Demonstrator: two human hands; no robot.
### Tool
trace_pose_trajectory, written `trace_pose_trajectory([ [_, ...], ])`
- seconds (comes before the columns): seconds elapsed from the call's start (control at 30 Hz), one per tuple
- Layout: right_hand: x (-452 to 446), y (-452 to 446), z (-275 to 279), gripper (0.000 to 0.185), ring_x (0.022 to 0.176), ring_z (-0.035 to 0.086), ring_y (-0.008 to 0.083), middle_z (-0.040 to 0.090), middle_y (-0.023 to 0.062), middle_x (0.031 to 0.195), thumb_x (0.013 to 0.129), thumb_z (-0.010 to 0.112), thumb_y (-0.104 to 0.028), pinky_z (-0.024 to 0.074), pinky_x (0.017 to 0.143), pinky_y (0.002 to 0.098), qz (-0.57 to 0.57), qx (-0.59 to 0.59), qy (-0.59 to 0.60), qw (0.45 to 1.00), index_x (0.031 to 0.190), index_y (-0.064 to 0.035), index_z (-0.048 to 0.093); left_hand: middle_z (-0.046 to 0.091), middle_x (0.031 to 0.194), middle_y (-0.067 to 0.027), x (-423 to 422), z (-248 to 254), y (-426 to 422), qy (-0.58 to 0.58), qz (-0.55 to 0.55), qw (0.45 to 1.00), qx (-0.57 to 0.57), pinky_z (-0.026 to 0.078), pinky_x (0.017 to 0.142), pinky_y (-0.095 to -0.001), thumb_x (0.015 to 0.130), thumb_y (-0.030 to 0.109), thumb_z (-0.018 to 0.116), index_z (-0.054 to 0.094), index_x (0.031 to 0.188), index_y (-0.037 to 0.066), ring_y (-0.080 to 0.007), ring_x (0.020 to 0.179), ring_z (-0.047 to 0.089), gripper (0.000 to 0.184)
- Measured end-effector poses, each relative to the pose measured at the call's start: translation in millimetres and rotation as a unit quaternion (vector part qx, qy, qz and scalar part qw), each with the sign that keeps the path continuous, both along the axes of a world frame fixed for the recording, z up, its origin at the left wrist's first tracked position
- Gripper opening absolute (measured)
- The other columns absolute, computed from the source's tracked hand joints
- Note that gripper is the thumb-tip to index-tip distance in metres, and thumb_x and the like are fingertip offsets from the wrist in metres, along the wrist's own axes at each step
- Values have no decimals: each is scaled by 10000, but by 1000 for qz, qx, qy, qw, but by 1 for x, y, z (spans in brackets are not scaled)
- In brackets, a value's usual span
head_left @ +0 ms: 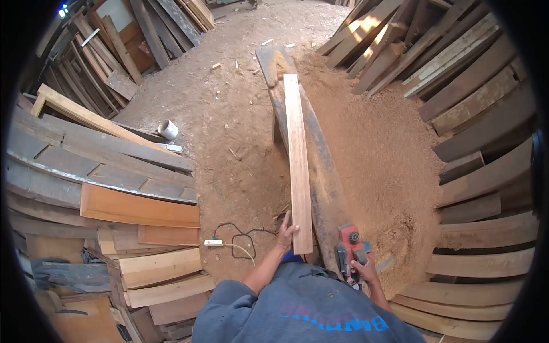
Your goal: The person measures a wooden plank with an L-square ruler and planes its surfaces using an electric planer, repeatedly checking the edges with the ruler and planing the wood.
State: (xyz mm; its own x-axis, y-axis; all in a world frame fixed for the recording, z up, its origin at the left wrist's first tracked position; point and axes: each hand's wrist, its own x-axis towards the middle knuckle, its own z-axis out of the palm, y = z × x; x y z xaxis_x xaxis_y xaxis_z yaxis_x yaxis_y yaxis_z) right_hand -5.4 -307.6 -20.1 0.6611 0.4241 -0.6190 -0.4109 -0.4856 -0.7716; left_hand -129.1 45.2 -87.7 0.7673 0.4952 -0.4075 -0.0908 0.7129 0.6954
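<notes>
A long, pale wooden plank [297, 154] lies lengthwise along a worn, narrow workbench [327, 177]. Its near end reaches close to my body. My left hand [286, 233] grips the plank's left edge near that end, with the thumb on top and the other fingers partly hidden. To the right of the plank, my right hand [364, 270] is closed around the handle of a red electric planer [350, 243] with a black knob. The planer is beside the plank, apart from it, at the near right side of the bench.
A white power strip [214, 243] with a dark cable lies on the ground at left. Stacked boards [140, 207] line the left, and more planks [486, 226] line the right. Wood shavings [383, 154] cover the floor right of the bench. A white bucket [168, 129] lies at left.
</notes>
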Motion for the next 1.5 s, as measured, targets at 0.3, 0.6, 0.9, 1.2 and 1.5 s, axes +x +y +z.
trace_pose_trajectory([
  [0.3, 12, 55, 99, 305, 649, 600, 96, 638, 16, 794, 945, 690, -254, 481, 551, 292, -49, -7, -78, 996, 1138, -18, 678, 367, 1596, -163, 75, -2, -8, -40, -82, 995, -49, 394, 1162, -415, 928, 273, 637, 68, 1672, 94, -290, 1427, 418, 954],
  [0.6, 19, 110, 161, 383, 636, 575, 77, 604, -5, 786, 1035, 554, -355, 463, 542, 257, -25, 75, -70, 994, 1250, -39, 592, 479, 1489, -108, 73, 16, -16, 41, -108, 990, -80, 450, 1092, -504, 996, 596, 542, 248, 1633, 197, -301, 1398, 464, 808],
  [0.9, -25, 143, 140, 416, 638, 577, 81, 597, -1, 770, 1032, 555, -421, 487, 563, 270, 61, 90, -53, 993, 1125, -17, 588, 645, 1230, -63, -48, -62, -67, 168, -276, 939, 116, 511, 902, -379, 1010, 305, 613, 460, 1525, 85, -229, 1096, 620, 580],
  [1.2, -20, 186, 98, 571, 593, 581, 103, 586, 14, 715, 1004, 578, -563, 490, 531, 296, 69, 111, -154, 979, 1098, 0, 581, 699, 1171, -156, -55, -78, -156, -228, -579, 683, 382, 497, 976, -437, 822, 150, 745, 652, 1266, 129, -344, 1163, 636, 455],
  [1.5, 83, 313, 99, 594, 734, 657, 302, 645, 159, 775, 1010, 555, -526, 509, 673, 415, 95, 97, -207, 969, 1150, 49, 613, 710, 1035, -233, -41, -51, -47, 128, -463, 759, 440, 532, 932, -519, 864, 231, 602, 692, 1139, 95, -413, 1046, 675, 320],
])
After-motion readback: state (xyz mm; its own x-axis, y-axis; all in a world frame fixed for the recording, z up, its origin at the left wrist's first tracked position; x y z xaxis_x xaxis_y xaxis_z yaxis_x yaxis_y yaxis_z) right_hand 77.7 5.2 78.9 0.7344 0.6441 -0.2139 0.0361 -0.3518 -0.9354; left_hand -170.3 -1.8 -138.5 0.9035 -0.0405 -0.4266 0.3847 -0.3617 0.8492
